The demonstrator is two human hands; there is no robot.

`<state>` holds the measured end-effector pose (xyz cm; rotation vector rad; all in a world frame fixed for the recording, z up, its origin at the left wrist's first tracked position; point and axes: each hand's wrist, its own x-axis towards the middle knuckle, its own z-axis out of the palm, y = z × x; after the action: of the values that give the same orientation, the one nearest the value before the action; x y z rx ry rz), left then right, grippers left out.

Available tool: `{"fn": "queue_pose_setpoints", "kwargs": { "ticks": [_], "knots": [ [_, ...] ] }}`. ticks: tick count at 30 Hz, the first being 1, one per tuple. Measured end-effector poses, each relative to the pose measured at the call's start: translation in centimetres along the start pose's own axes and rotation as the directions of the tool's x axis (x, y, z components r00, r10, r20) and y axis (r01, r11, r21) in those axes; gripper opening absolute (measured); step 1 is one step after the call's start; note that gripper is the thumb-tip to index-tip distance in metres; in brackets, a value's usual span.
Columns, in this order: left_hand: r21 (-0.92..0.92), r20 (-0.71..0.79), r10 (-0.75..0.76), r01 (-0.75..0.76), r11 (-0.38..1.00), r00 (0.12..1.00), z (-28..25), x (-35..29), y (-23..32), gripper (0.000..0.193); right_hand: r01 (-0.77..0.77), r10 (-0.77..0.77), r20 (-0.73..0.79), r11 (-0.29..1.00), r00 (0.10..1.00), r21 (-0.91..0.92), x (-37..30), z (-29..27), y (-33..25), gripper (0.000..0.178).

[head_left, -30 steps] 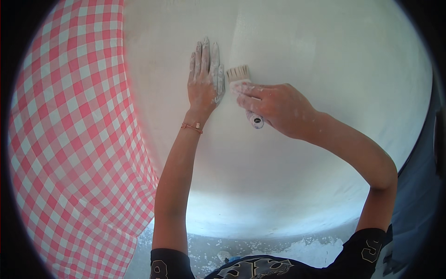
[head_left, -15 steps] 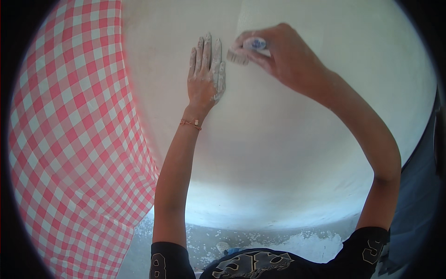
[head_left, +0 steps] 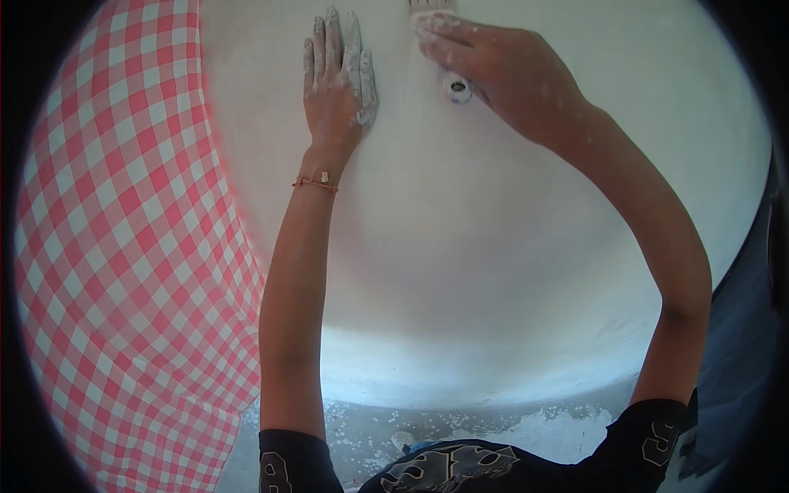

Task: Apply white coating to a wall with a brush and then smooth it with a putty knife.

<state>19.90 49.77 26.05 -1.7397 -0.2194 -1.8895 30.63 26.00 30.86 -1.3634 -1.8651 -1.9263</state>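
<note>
Head view: brushing seems under way on the pale surface (head_left: 493,246); its colour is fairly even, so I cannot tell what is done or left. Toward eleven o'clock, my left hand (head_left: 339,82) lies flat, holding nothing; near twelve, my right hand (head_left: 501,70) closes around the brush (head_left: 431,13). I count two hands, one brush, one checked cloth (head_left: 123,189) at nine.

Right hand (head_left: 526,78) gripping brush (head_left: 431,12); left hand (head_left: 337,94) flat.
</note>
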Motion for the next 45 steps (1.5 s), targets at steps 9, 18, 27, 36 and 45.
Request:
{"fn": "queue_pose_setpoints", "kwargs": {
  "ticks": [9,18,27,36,45],
  "knots": [
    [-0.004,-0.005,-0.016,0.016,1.000,1.000,0.1,-1.9,0.3,0.054,-0.013,-0.179,0.312,0.850,0.933,0.527,-3.1,-1.1,-5.5,0.020],
    [-0.007,0.046,-0.015,0.015,1.000,0.999,0.6,-3.1,1.0,0.054,-0.296,0.039,0.327,0.540,0.944,0.788,-1.2,3.8,-2.7,0.019],
    [0.050,0.034,0.041,-0.043,0.998,0.999,1.4,-1.0,-1.8,0.049,-0.256,0.177,0.229,0.888,0.957,0.383,6.7,-2.0,2.1,0.014],
    [0.079,0.026,0.035,-0.037,0.996,0.999,2.2,1.4,-3.4,0.055,0.109,-0.059,-0.262,0.978,0.963,0.180,3.8,5.8,1.6,0.010],
    [0.076,0.054,0.037,-0.041,0.996,0.998,2.0,-1.3,-3.7,0.057,0.147,-0.162,0.037,0.953,0.986,0.263,-0.5,5.4,-4.2,0.032]
  ]
}}
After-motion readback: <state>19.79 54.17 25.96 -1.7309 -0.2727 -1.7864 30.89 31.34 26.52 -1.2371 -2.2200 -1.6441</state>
